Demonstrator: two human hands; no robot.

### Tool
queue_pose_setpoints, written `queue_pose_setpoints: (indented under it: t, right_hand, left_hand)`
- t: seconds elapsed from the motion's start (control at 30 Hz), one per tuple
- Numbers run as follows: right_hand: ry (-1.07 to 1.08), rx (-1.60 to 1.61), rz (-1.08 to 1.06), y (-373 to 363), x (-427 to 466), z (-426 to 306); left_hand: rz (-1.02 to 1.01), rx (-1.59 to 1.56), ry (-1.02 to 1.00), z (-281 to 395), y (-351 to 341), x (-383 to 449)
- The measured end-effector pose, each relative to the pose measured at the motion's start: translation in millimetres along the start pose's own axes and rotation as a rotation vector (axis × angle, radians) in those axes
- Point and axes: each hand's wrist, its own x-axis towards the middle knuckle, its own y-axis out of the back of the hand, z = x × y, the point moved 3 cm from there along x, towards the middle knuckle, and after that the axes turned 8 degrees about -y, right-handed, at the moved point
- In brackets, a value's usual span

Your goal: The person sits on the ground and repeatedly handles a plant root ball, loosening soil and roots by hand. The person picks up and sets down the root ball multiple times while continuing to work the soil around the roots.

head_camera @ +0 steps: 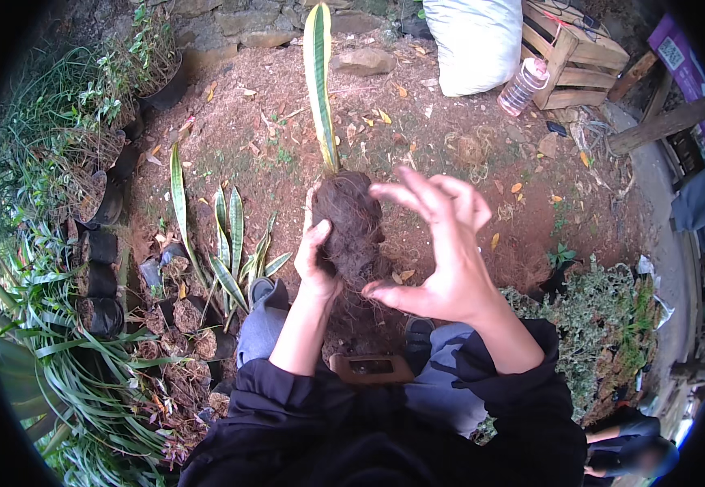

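Note:
My left hand (318, 259) grips a dark root ball (350, 219), its thumb pressed to the near left side and its fingers behind. Fine brown roots hang out of the soil. From the top of the ball rises one snake plant leaf (319, 79), green with yellow edges, pointing away from me. My right hand (444, 243) is spread to the right of the ball, thumb and fingers apart, with nothing held. Its fingertips are close to the roots; whether they touch cannot be told. Loose dark soil (358, 335) lies on the ground beneath.
Variegated snake plants (228, 243) and black nursery bags (103, 280) stand to the left. A white sack (477, 42), a pink-capped plastic bottle (524, 86) and a wooden crate (584, 67) sit at the back right. Low grey-green plants (596, 329) grow at right. Another person (629, 447) is at the lower right.

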Motion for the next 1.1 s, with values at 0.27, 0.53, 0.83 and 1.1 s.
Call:
queue_pose_setpoints:
  t: [0.27,0.53,0.83,1.1]
  right_hand:
    - [0.009,-0.148,-0.063,2,3,-4]
    - [0.018,-0.067,-0.073,-3,-1,-3]
    - [0.096,-0.141,0.053,-7,0,4]
    - [0.150,-0.197,0.138,-9,9,10]
  left_hand:
    - [-0.071,0.032,-0.052,-7,-5,5]
    - [-0.193,0.463,-0.319,4,1,5]
    - [-0.129,0.536,-0.352,5,3,6]
    - [0.001,0.872,-0.481,11,-9,10]
